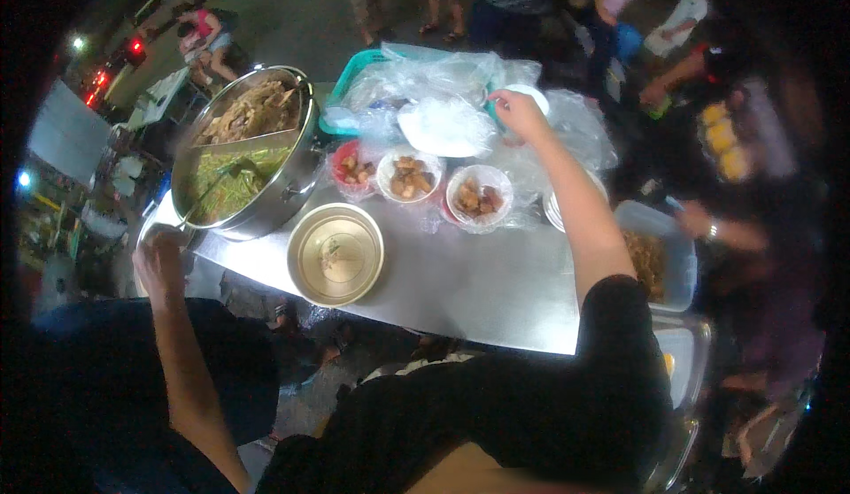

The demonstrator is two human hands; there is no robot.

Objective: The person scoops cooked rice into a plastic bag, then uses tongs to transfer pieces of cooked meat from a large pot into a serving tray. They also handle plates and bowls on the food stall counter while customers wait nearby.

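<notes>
My left hand (159, 261) is closed on the handle of a ladle (245, 166), whose bowl rests among green vegetables in one half of a divided steel pot (292, 196). Chunks of meat fill the pot's other half. Near the teal plastic basket's (345, 89) right side, my right hand (518, 114) has its fingers bent over clear plastic bags (451, 76); whether it grips any is unclear. Just beyond that hand is a white round dish (531, 95). Plastic-lined bowls with brown pieces, one red (352, 165) and two white (406, 174) (479, 195), stand in front of the basket.
A round metal basin (335, 255) with some liquid stands on the steel table (451, 281). White stacked dishes (554, 208) are partly behind my right forearm. On the right are a plastic tub of brown food (647, 261) and another person's hand (696, 220). Several people are around the table.
</notes>
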